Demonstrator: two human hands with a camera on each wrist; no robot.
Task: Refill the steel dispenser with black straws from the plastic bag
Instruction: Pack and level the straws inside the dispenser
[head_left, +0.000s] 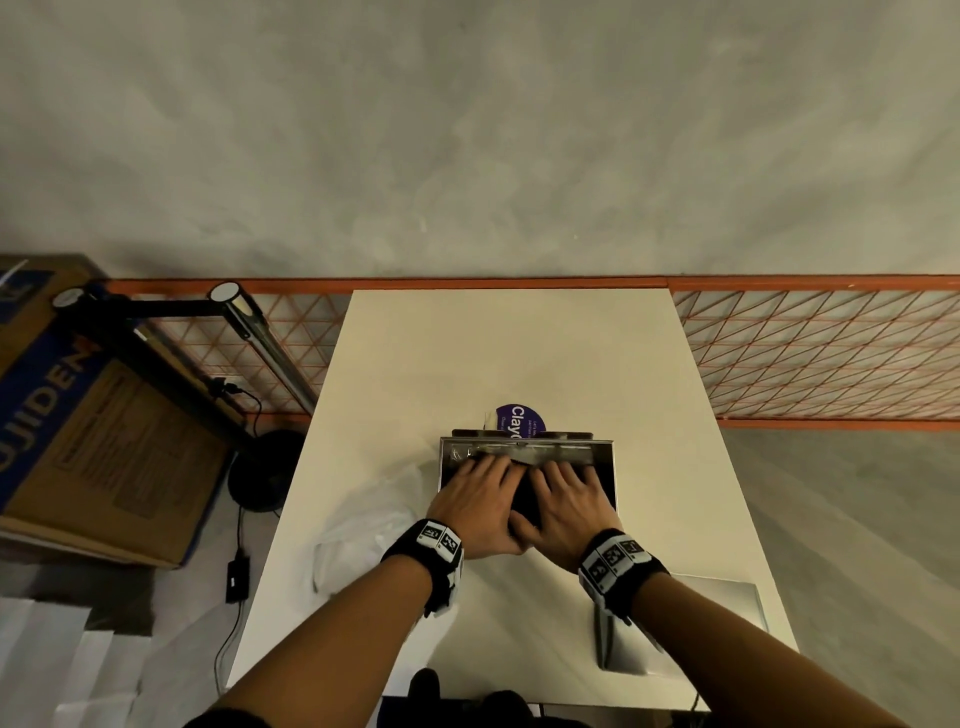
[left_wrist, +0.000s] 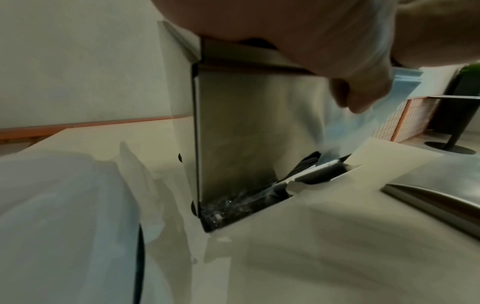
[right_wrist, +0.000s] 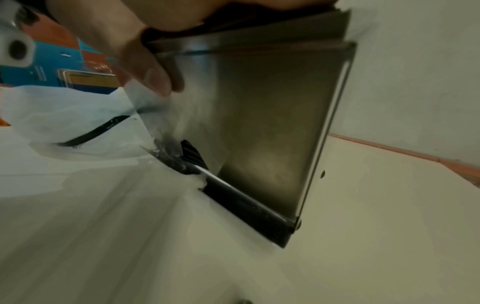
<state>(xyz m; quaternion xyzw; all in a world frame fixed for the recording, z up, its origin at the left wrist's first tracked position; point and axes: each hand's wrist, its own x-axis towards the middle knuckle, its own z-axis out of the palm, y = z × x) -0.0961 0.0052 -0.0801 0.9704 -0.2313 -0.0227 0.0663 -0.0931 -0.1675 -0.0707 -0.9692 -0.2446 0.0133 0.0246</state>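
The steel dispenser (head_left: 605, 447) stands open-topped in the middle of the white table (head_left: 519, 338). Black straws (head_left: 524, 499) fill its top. My left hand (head_left: 480, 493) and right hand (head_left: 563, 493) lie side by side, flat on the straws with fingers straight, and both thumbs hang over the front edge. The left wrist view has the dispenser's front face (left_wrist: 246, 133) and straw ends (left_wrist: 306, 162) in the bottom slot. The right wrist view gives the same face (right_wrist: 272, 123) and straw ends (right_wrist: 192, 154). A strip of clear film (right_wrist: 150, 107) hangs below my thumbs. The plastic bag (head_left: 363, 530) lies crumpled to the left.
A steel lid (head_left: 717, 608) lies on the table's near right corner. A purple round label (head_left: 519, 418) sits behind the dispenser. A single black straw (right_wrist: 96, 131) lies in the bag. A cardboard box (head_left: 78, 415) and a lamp stand (head_left: 228, 306) are on the left, and an orange mesh rail (head_left: 831, 353) runs behind.
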